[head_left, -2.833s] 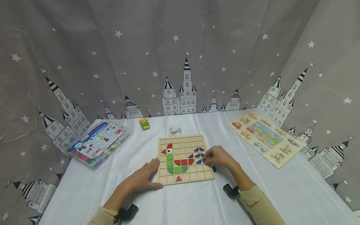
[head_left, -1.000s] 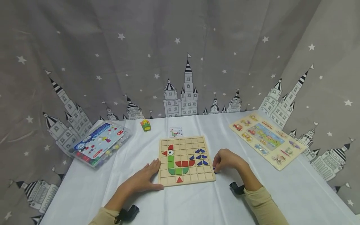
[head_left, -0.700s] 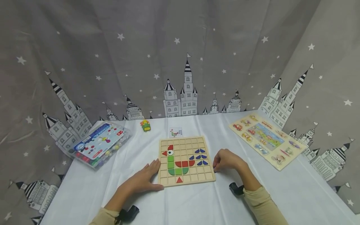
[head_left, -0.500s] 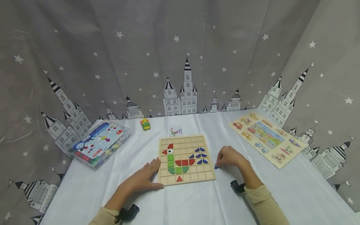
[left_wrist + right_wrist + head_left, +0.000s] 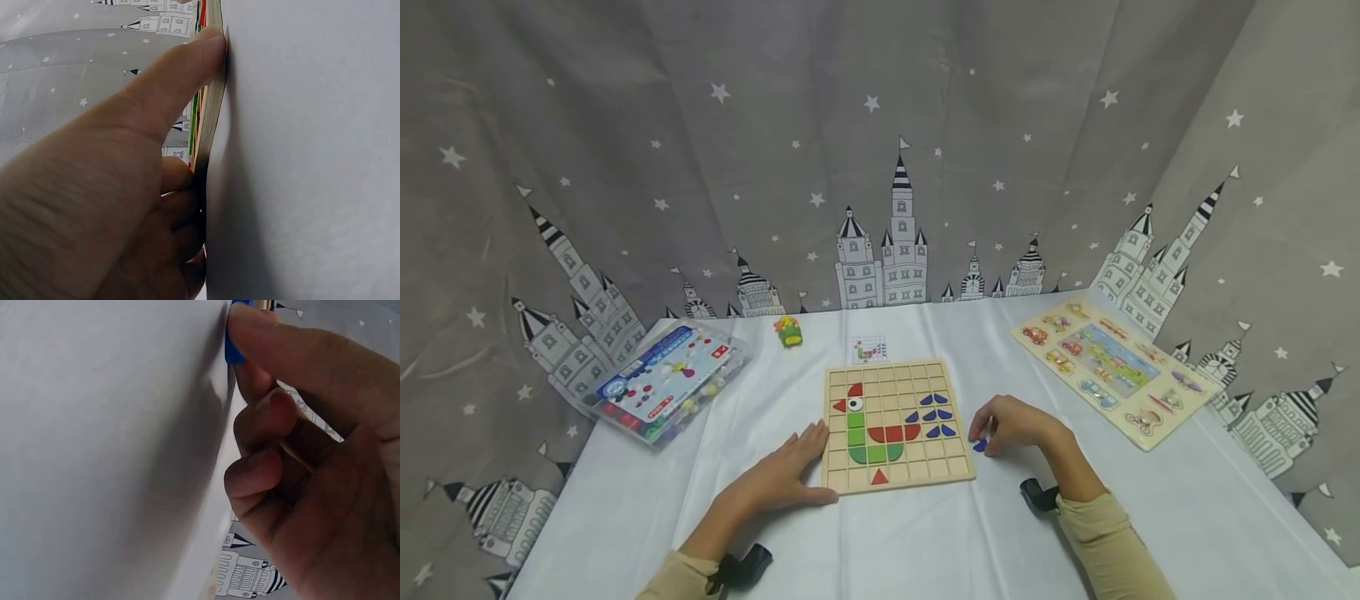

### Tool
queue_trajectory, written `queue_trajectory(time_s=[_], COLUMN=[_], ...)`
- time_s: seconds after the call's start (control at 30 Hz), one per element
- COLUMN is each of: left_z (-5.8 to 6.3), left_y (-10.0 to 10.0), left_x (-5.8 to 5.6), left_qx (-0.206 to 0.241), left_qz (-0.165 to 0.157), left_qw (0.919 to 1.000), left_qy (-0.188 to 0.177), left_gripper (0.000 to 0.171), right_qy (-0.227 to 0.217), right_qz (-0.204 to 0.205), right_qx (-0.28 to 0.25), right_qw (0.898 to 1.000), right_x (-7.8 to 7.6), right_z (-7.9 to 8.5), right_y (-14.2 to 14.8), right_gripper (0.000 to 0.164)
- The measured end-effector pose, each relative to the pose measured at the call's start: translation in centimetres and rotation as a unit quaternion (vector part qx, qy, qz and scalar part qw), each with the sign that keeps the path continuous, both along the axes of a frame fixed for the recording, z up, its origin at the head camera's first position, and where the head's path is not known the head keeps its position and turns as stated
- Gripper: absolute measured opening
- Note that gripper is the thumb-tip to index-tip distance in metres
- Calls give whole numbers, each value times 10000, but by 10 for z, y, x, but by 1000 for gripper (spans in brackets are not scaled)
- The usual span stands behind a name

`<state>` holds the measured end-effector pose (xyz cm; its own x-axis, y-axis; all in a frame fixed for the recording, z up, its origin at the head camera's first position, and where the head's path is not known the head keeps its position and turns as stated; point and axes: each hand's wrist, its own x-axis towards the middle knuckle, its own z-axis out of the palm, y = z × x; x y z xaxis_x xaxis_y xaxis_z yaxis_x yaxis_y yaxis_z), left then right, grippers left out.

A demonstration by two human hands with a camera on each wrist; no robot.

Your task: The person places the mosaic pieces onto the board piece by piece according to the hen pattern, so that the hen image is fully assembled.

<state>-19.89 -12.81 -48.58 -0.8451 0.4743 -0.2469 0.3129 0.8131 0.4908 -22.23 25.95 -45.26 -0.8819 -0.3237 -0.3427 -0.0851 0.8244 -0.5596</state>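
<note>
A square wooden grid board (image 5: 925, 471) lies mid-table with red, green and blue pieces forming a bird, its eye a white tile (image 5: 855, 404). My left hand (image 5: 784, 473) rests at the board's lower left corner, fingers extended along the left side; the left wrist view has its thumb (image 5: 181, 69) against the board's edge. Just off the right side, my right hand (image 5: 1015, 423) pinches a small blue curved-edge piece (image 5: 980, 446) close to the cloth. In the right wrist view the thumb lies over that blue piece (image 5: 235, 351), partly covering it.
Behind the board lies a small picture card (image 5: 869, 349). A clear plastic case (image 5: 670, 383) with coloured parts sits at left, a small green-and-yellow toy (image 5: 788, 332) nearby. A wooden picture puzzle (image 5: 1112, 367) is at right.
My right hand went from the blue pieces on the board to the cloth at its right, and now has a blue piece between finger and thumb. The left hand stays put.
</note>
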Motion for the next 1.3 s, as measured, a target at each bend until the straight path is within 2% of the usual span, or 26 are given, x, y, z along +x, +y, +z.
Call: queue_trajectory(time_s=[0.27,0.5,0.7,1.0,1.3], left_z=[2,4,2,1,2], left_y=[-1,1,0,0,0], left_x=[2,2,1,1,1], left_qx=[-67,-75,-38,-65,-54], left_qz=[-23,26,-15,-40,-74], left_qw=[10000,10000,10000,10000,9999], left_qy=[60,8,44,49,146], left_gripper=[112,113,113,113,112], right_qy=[-6,120,131,121,187], right_qz=[-123,-263,-323,-437,-498], right_qx=[-4,-468,-710,-683,-582], right_qw=[9999,9985,9969,9966,9969], right_x=[4,9,11,14,11], right_z=[-5,-13,-18,-15,-16], right_y=[7,18,22,19,19], right_gripper=[20,16,17,12,12])
